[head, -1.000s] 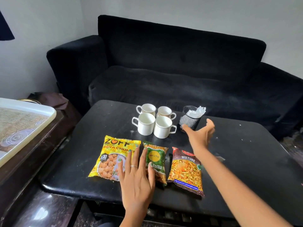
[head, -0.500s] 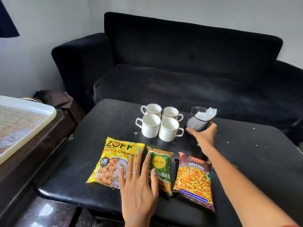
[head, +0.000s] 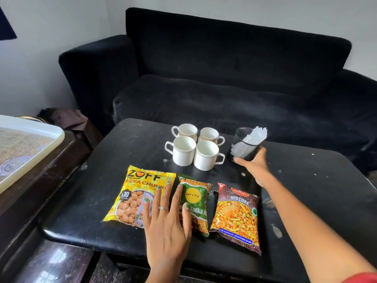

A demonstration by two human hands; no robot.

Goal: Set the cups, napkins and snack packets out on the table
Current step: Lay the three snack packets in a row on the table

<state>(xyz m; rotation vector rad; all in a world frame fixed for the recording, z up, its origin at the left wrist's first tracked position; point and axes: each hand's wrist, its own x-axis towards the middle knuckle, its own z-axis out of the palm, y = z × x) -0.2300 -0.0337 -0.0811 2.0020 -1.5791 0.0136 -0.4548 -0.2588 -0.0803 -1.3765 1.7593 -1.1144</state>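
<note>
Several white cups point(head: 194, 148) stand in a cluster on the black table point(head: 306, 180). To their right is a black mesh holder point(head: 243, 147) with white napkins point(head: 256, 134) in it; my right hand point(head: 254, 165) grips its base from the front. Three snack packets lie in a row near the front edge: a yellow one point(head: 134, 193), a green one point(head: 195, 203) and a dark "Mixture" one point(head: 236, 215). My left hand point(head: 167, 225) rests flat, fingers straight, across the yellow and green packets.
A black sofa point(head: 224, 78) stands right behind the table. At the left, a white tray point(head: 30, 148) sits on a dark wooden cabinet point(head: 34, 188). The table's right half holds only scuff marks.
My right hand reached forward from above the table and closed round the base of the napkin holder. My left hand stayed on the packets.
</note>
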